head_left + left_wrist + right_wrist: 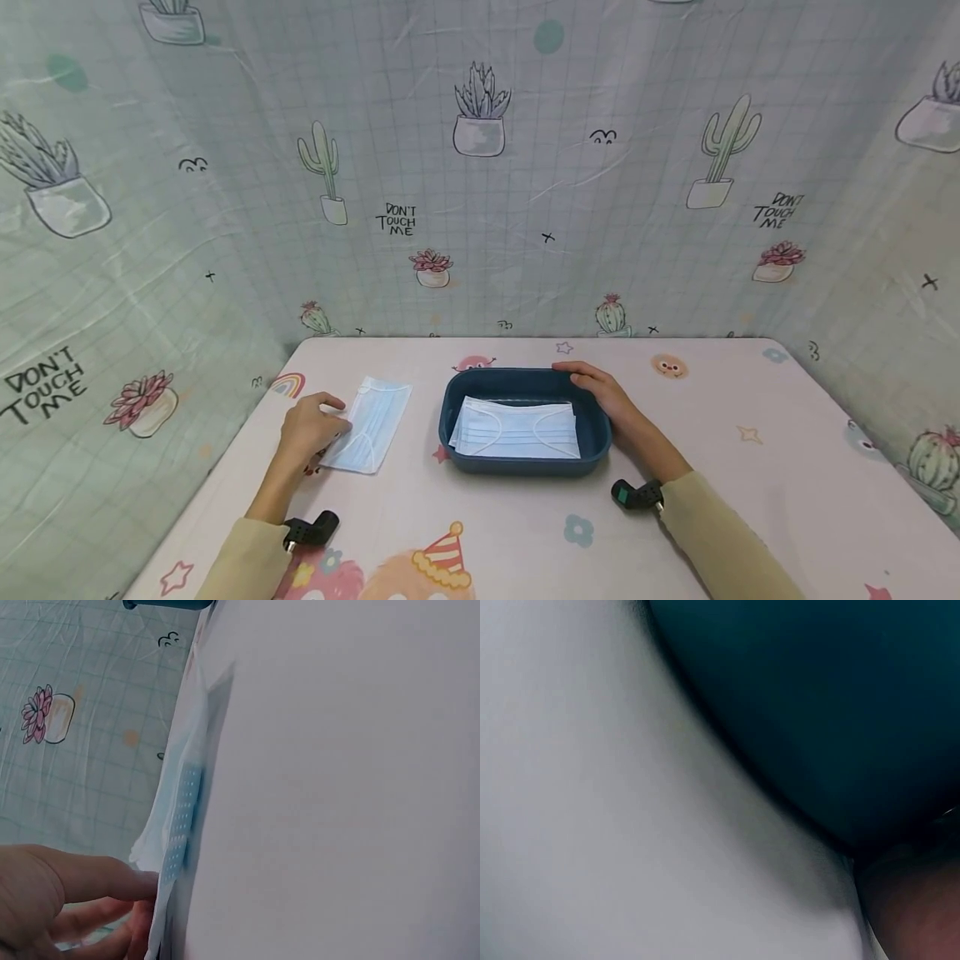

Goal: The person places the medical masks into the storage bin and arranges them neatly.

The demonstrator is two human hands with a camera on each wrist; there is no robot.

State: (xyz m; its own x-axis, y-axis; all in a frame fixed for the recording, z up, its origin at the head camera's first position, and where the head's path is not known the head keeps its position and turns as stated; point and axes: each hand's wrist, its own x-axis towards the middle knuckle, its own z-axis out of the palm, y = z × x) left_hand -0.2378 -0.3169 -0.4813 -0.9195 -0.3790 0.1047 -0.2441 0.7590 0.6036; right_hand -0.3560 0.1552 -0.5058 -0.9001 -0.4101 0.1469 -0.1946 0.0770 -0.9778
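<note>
A light-blue disposable face mask [372, 425] lies at a slant on the table's left side, its near edge raised a little over a shadow in the left wrist view. My left hand [309, 429] pinches that mask at its left edge, with the thumb [124, 879] against it and the other fingers partly hidden behind. In the middle stands a dark blue oblong bin [525, 467]. Several folded masks [517, 429] lie stacked inside, ear loops on top. My right hand [603, 392] holds the bin's far right corner, fingers round the rim; the right wrist view mostly shows the bin's dark wall.
A pale table cover [720, 500] printed with cartoon figures lies under everything. Cloth with cactus drawings [525, 208] hangs behind the table and along both sides. Each wrist carries a small black camera [313, 529].
</note>
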